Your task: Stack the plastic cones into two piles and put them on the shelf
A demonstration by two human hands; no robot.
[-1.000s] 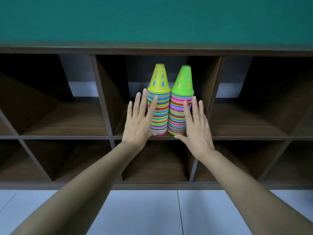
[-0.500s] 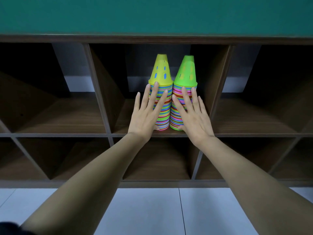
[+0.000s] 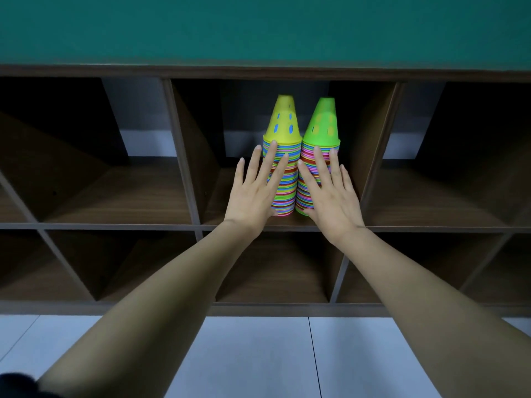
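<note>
1. Now both piles stand upright and touching in the middle upper compartment [image 3: 221, 202] of the shelf [image 3: 115, 226]. The yellow-topped pile [image 3: 293, 173] is on the left and the green-topped pile [image 3: 322, 127] on the right, with their bases just behind the front edge.
2. Compared with a second ago, the hands have slid up and inward, from the piles' outer flanks onto their fronts.
3. The left hand [image 3: 253, 196] lies flat against the yellow-topped pile, fingers straight and spread. The right hand [image 3: 333, 202] lies likewise against the green-topped pile, and neither grips anything.
4. The piles look set slightly deeper than before, but the camera has shifted too, so I cannot be sure.
5. I judge the task nearly complete: both piles are stacked and shelved, and only a last nudge inward and letting go seem left.
6. Pale floor tiles [image 3: 258, 354] lie below the shelf, and a green wall [image 3: 258, 24] rises above it.
</note>
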